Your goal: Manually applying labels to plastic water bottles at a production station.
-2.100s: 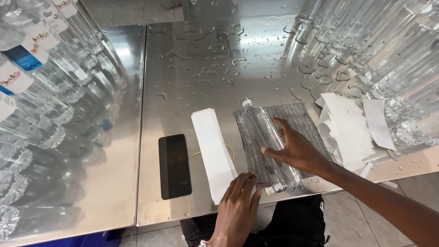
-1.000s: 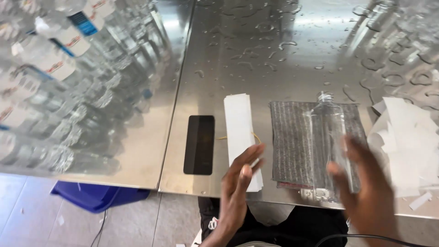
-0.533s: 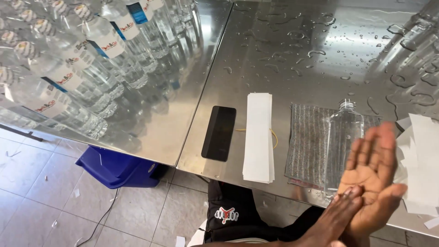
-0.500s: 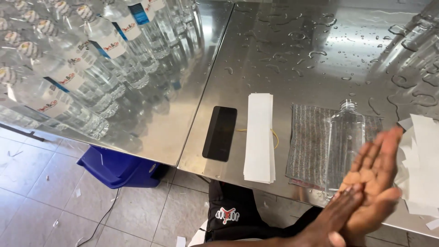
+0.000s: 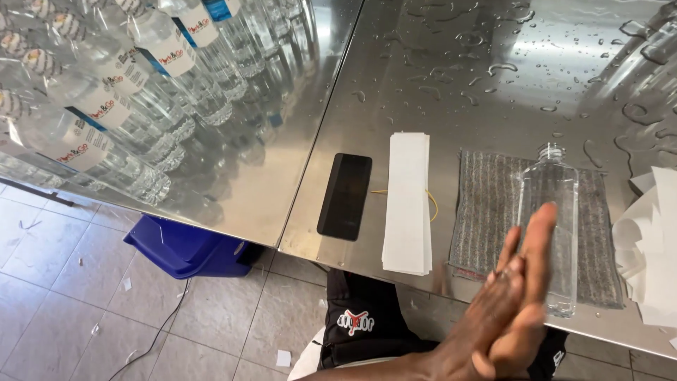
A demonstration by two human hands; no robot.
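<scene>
Water-beaded steel table fills the scene as a person presses the left hand and right hand palm to palm, fingers straight and holding nothing. Just beyond the fingertips, a clear empty bottle lies on a grey mat; left of them sit white label strips and a dark phone.

We see a black phone lying beside a white label stack on the steel table. Labelled bottles crowd its left side, above a blue bin.
</scene>
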